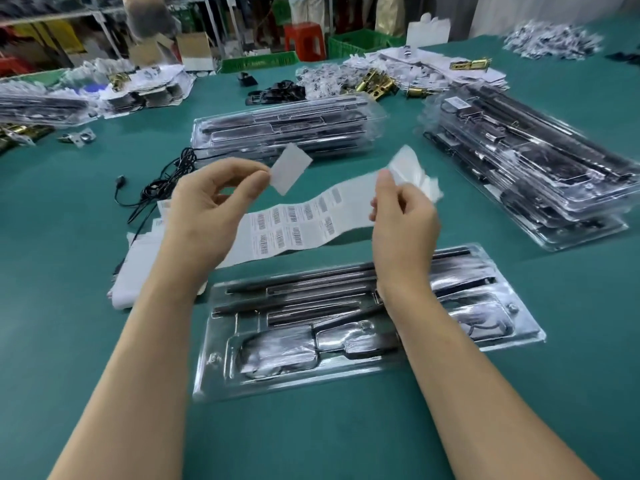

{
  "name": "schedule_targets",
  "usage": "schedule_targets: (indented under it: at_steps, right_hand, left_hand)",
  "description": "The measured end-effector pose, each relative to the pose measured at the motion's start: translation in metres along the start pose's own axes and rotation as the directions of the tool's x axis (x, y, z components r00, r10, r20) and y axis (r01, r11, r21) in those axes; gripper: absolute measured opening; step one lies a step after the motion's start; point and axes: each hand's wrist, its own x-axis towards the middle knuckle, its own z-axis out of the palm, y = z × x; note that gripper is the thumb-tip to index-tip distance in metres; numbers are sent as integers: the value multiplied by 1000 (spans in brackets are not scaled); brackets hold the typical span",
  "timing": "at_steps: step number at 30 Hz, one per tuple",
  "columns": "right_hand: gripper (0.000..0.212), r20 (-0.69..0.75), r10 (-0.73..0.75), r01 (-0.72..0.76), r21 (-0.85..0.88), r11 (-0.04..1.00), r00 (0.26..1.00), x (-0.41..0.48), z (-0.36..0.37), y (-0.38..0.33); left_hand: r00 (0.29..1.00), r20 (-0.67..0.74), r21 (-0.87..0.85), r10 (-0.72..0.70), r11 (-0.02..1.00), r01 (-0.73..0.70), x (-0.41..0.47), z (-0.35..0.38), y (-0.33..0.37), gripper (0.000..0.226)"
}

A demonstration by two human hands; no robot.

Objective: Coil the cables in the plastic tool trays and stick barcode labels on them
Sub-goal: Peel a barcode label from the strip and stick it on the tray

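A clear plastic tool tray (360, 372) with dark metal parts lies on the green table right in front of me, under my forearms. Above it my left hand (211, 206) pinches a single white label (290, 168) between thumb and forefinger. My right hand (403, 220) grips the upper end of a long backing strip (311, 220) that carries several barcode labels and hangs down toward the table. A tangle of black cables (162, 188) lies on the table left of my left hand.
Stacks of filled clear trays stand behind (287, 126), at the right (526, 161) and at the far left (38, 105). White paper sheets (135, 271) lie left of the near tray. Brass fittings (374, 84), papers, green crates (356, 43) and a red stool (304, 39) sit farther back.
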Motion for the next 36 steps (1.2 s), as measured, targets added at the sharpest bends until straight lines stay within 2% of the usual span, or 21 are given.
schedule_targets:
  at_steps: [2, 3, 5, 6, 8, 11, 14, 19, 23, 32, 36]
  right_hand:
    - [43, 230, 24, -50, 107, 993, 973, 0, -8, -9]
    - [41, 398, 54, -115, 132, 984, 916, -3, -10, -15]
    - [37, 678, 121, -240, 84, 967, 725, -10, -13, -22]
    - [36, 762, 141, -274, 50, 960, 632, -14, -16, -23]
    - [39, 856, 134, -316, 35, 948, 499, -22, -20, -24]
    - [38, 917, 88, -297, 35, 954, 389, -35, -25, -27]
    - [25, 938, 74, -219, 2, 976, 340, -47, -24, -31]
    - [16, 962, 75, -200, -22, 980, 262, -60, -23, -29]
    - [16, 962, 85, -183, -37, 982, 259, -62, -23, -24]
    - [16, 966, 104, -194, -58, 979, 237, -55, -26, -14]
    - [9, 962, 102, -177, -58, 982, 252, -56, -26, -13]
  left_hand:
    - [997, 27, -46, 77, 996, -75, -3, 7, 8, 9]
    - [994, 36, -65, 104, 993, -101, -5, 10, 10, 11]
    - [988, 78, -74, 132, 989, -126, -13, 11, 10, 23]
    - [987, 107, -78, 124, 990, -116, -17, 10, 9, 29]
    - [983, 162, -108, 84, 992, -67, -29, 6, 3, 39]
    - [972, 227, -140, 58, 990, -26, -50, -1, -7, 63]
    - [966, 255, -148, 47, 989, -9, -65, -8, -14, 73]
    - [964, 259, -133, 61, 991, -27, -71, -15, -17, 81]
    - [959, 272, -68, 82, 996, -66, -74, -18, -17, 86]
    - [963, 237, 36, 126, 990, -138, -75, -22, -17, 82]
    - [966, 218, 110, 138, 980, -165, -75, -23, -19, 71]
